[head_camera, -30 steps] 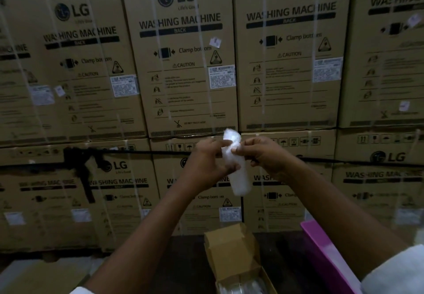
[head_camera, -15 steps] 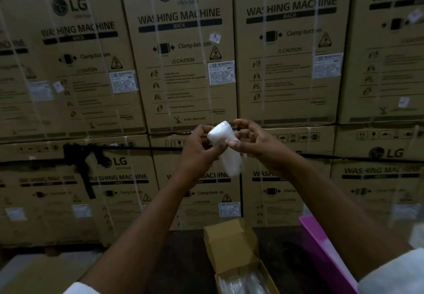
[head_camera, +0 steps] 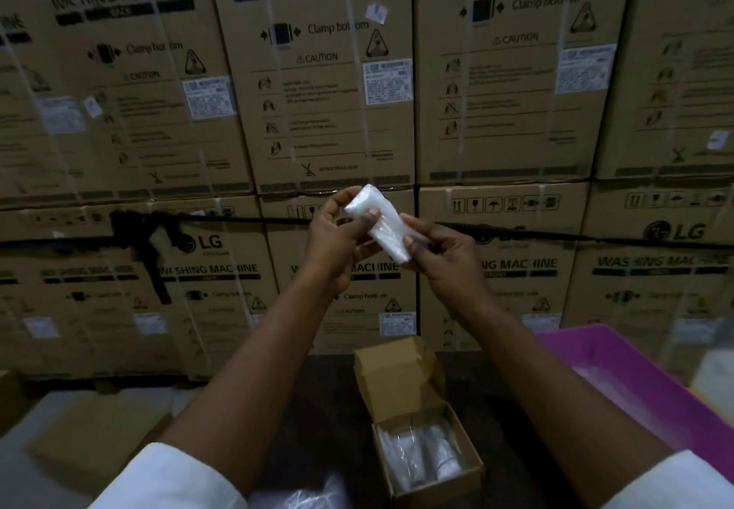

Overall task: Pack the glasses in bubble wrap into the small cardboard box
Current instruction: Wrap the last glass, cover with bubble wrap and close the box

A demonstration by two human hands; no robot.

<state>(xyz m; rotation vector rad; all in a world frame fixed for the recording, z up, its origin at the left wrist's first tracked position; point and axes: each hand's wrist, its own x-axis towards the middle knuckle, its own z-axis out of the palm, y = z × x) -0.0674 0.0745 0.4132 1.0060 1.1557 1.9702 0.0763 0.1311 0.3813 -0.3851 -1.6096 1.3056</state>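
Fingers of left hand (head_camera: 337,236) and right hand (head_camera: 445,256) pinch bubble-wrapped glass (head_camera: 379,224) — tilted, above small cardboard box (head_camera: 427,449)

A white bubble-wrapped bundle (head_camera: 379,223) shows against brown washing-machine cartons (head_camera: 325,71) with black print and white labels, above a plain brown small cardboard box (head_camera: 401,373), a magenta tray (head_camera: 635,381) and white sleeves (head_camera: 167,480).
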